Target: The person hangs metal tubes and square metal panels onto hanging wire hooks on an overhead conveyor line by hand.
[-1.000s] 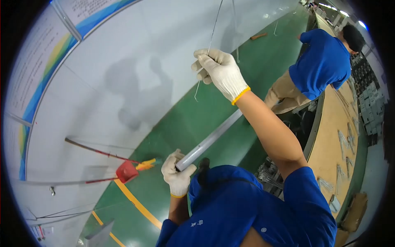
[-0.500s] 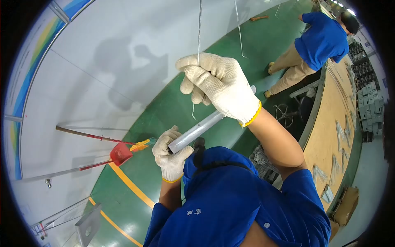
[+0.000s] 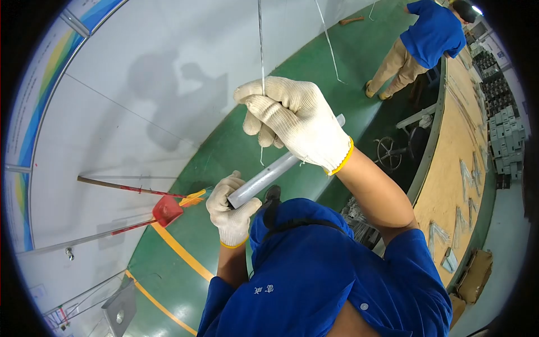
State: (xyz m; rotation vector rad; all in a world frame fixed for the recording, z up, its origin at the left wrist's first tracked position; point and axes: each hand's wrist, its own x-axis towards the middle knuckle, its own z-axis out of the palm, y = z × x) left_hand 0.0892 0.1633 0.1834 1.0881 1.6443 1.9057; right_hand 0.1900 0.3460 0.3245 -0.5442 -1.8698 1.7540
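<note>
My right hand, in a white knitted glove with a yellow cuff, pinches a thin twisted metal wire between thumb and fingers. The wire runs up out of view, and its short bent end hangs below the fingers. My left hand, gloved alike, is wrapped round the lower end of a grey tube. The tube slants up behind my right hand, its far tip showing past the wrist. Another wire hangs loose to the right.
A person in blue stands at a long wooden table holding metal pieces. A red dustpan and a long-handled broom are by the white wall. A wheeled stool stands near the table.
The held wire and my right hand have shifted slightly left in view; both grips are unchanged. The other person has moved a little farther up and away.
</note>
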